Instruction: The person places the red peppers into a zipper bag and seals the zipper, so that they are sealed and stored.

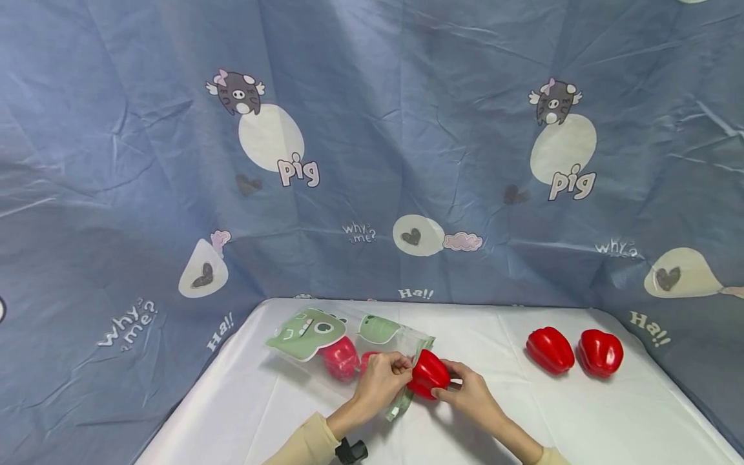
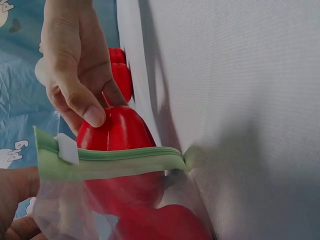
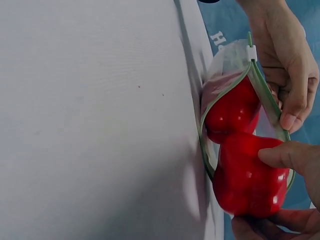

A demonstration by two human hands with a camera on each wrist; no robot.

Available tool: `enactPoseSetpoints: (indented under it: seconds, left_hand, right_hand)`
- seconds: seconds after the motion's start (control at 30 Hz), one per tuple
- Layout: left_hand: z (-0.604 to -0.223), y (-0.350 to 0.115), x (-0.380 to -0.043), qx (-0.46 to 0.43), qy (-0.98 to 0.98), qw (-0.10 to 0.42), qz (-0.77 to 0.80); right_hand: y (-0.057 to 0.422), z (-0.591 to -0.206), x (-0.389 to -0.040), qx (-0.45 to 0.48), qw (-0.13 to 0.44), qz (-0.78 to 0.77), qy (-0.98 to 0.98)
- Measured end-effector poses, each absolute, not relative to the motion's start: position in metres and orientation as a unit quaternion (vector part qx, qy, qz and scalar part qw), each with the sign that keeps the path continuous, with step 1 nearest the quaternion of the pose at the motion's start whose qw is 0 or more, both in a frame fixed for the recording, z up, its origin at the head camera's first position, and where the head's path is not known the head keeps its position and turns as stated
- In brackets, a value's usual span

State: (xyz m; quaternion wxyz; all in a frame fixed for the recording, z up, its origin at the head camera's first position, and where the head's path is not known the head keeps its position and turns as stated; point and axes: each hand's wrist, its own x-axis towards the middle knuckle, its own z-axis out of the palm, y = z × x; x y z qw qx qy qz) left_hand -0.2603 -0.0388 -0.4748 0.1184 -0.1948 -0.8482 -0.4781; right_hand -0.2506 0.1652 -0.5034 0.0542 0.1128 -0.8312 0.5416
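A clear zip bag [image 1: 308, 336] with green cartoon prints lies on the table, its green zip edge [image 2: 125, 164] spread apart and a white slider [image 3: 251, 53] at one end. My left hand [image 1: 379, 382] pinches the rim of the bag's mouth. In my right hand [image 1: 473, 395], between thumb and fingers, is a red bell pepper [image 1: 429, 374]. In the left wrist view this pepper is partly inside the mouth. Deeper in the bag are a red pepper [image 1: 340, 360] and another red pepper [image 1: 367, 360], mostly hidden behind my left hand.
To the right on the white-covered table [image 1: 494, 336] lie two more red bell peppers, one [image 1: 550, 351] beside the other [image 1: 600, 353]. A blue printed curtain [image 1: 360, 129] hangs behind the table. Some black gear [image 1: 351, 451] shows at my left wrist.
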Motion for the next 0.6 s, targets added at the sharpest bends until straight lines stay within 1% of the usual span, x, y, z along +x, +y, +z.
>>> enactPoseSetpoints:
  seconds: [0.13, 0.3, 0.6]
  left_hand:
    - [-0.475, -0.039, -0.261, -0.197, -0.848, 0.121, -0.477]
    - [-0.475, -0.039, -0.262, -0.201, -0.849, 0.110, -0.475]
    - [-0.476, -0.039, -0.261, -0.201, -0.854, 0.108, -0.468]
  right_hand:
    - [0.164, -0.505, -0.255, 0.103, 0.068, 0.539, -0.833]
    - [0.163, -0.506, -0.261, 0.087, 0.080, 0.539, -0.834]
    - [0.160, -0.510, -0.271, 0.092, 0.092, 0.533, -0.836]
